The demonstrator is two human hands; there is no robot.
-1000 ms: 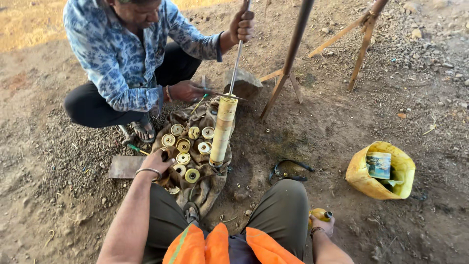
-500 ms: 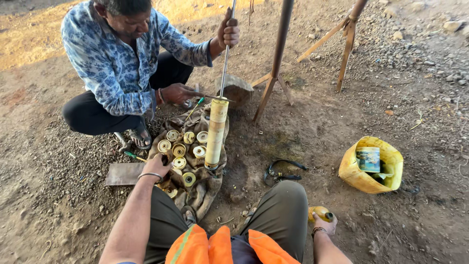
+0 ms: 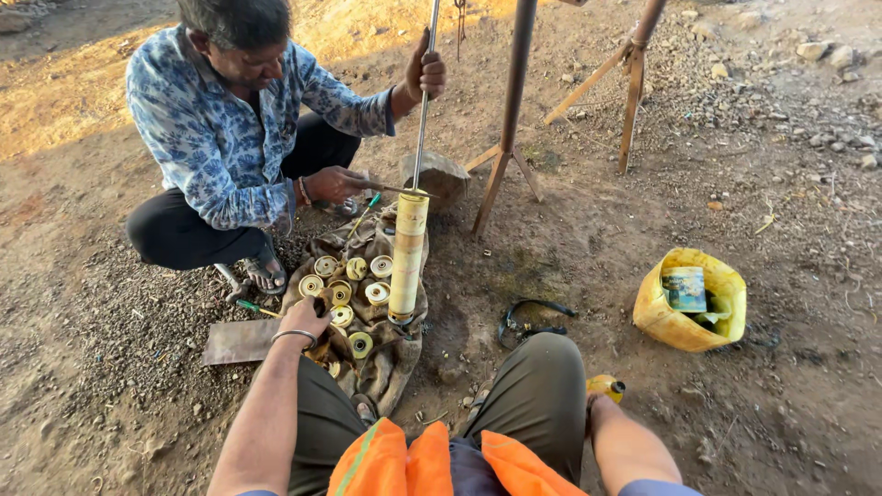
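Head view: left hand (image 3: 308,319) rested open beside round yellow metal discs (image 3: 342,292) on the brown cloth's (image 3: 386,363) edge; right hand (image 3: 597,401), fingers hidden, touched a yellow bottle (image 3: 606,387).

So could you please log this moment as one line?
left hand: on round brass rings, brown cloth | right hand: by yellow bottle

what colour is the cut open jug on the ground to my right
Yellow. The cut-open jug shows best in the head view, sitting on bare dirt.
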